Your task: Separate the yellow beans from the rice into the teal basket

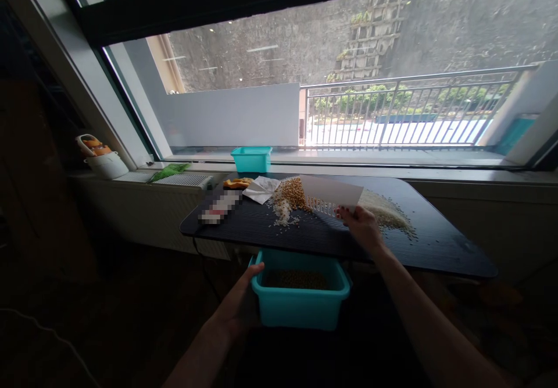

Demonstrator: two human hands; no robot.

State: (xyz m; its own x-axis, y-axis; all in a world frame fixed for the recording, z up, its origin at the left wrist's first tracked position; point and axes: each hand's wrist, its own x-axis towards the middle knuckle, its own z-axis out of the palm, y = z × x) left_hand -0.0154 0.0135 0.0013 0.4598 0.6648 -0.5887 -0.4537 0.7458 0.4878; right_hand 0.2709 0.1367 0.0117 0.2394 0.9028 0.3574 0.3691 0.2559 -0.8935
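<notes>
My left hand point(246, 292) grips the left rim of a turquoise plastic bin point(300, 309), its thumb over the edge. Dark, small grains or beans cover the bin's bottom, too dim to name. The bin sits just below the front edge of the dark table point(244, 229). Above the tabletop, my right hand point(360, 225) pinches a white sheet or card point(333, 192) with a row of cut slots along its lower edge. That slotted edge meets a pile of yellow beans point(293, 193). White rice-like grains point(283, 212) lie scattered in front of the beans.
A heap of pale grains point(386, 210) spreads on the table's right side. To the left lie a crumpled white paper point(261, 189), a yellow cloth-like item point(238, 183) and a blurred-out object point(220, 207). Another turquoise bin point(251, 159) stands by the window, behind the table.
</notes>
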